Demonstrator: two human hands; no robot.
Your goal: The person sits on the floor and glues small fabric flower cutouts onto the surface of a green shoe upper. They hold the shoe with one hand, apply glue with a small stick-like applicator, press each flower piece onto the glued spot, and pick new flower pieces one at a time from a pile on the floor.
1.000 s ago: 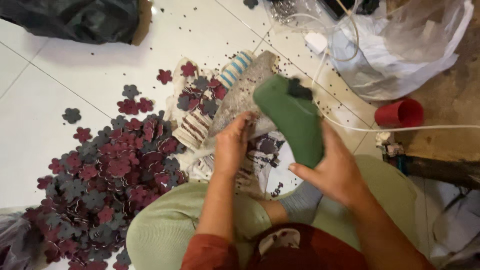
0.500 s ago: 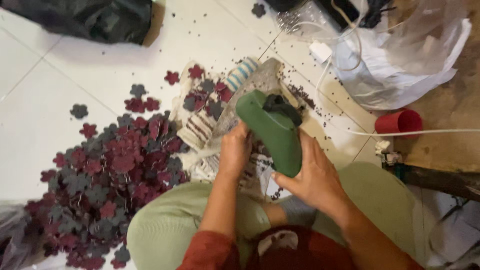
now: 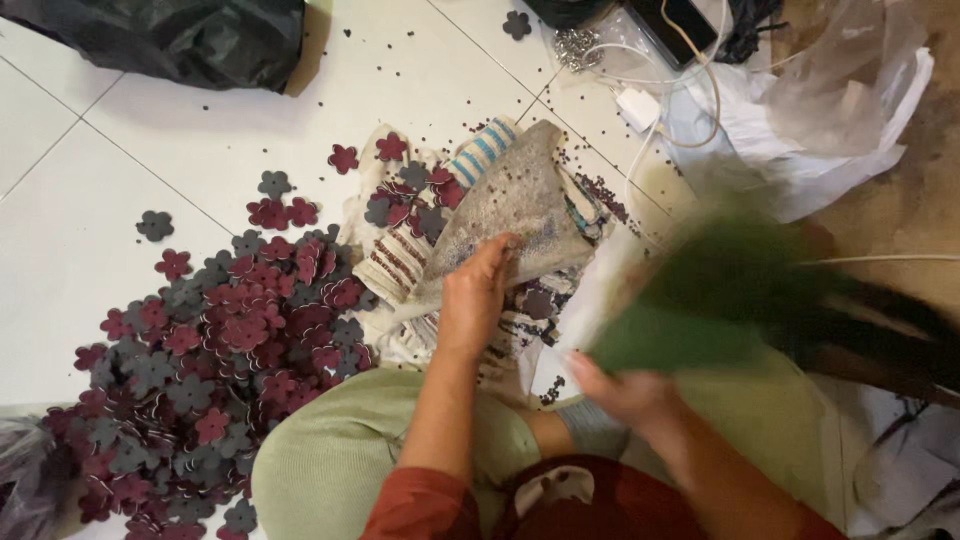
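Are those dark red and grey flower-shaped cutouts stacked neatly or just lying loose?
Loose. The flower-shaped cutouts lie in a jumbled, overlapping heap on the white tiled floor, with strays scattered around.

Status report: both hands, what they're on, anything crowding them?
Left hand pressing grey felt sheet. Right hand gripping blurred green tool. Pile of felt flowers close by on the left.

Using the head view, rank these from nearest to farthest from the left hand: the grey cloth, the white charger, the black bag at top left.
From the left hand:
1. Grey cloth, under the fingertips, just above the hand.
2. White charger, up and to the right, on the tiles.
3. Black bag, far top left corner.
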